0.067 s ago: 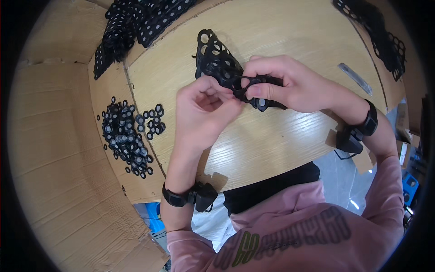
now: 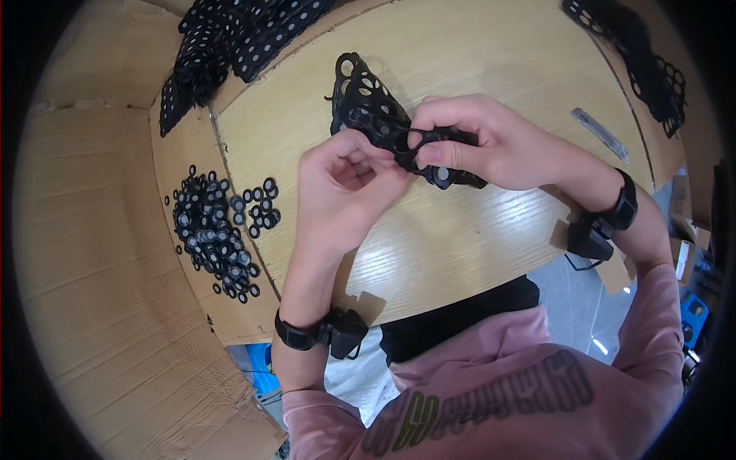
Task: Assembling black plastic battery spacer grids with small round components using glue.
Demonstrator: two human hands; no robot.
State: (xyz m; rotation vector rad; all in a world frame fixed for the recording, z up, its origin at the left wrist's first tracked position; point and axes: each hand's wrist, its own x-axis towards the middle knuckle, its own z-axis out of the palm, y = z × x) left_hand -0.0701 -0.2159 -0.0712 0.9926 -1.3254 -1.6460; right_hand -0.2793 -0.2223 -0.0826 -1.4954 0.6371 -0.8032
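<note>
A black, flexible sheet full of round holes point(image 2: 366, 96) lies bunched over the table in front of me. Some holes are open; at least one near my right hand is filled with a grey disc point(image 2: 442, 175). My right hand point(image 2: 498, 146) grips the folded sheet, thumb below and index finger through or behind a hole. My left hand point(image 2: 333, 192) is closed, thumb and index fingertip pinched together at the sheet's edge, meeting the right thumb. Whether a small piece sits between the left fingertips is hidden.
Small black rings with grey centres point(image 2: 211, 230) lie piled at the left, several spilling onto the wooden table point(image 2: 429, 253). More perforated sheets are heaped at the far left point(image 2: 238, 38) and far right point(image 2: 636, 54). A flat clear strip point(image 2: 600, 135) lies right; a cardboard wall point(image 2: 92, 230) stands left.
</note>
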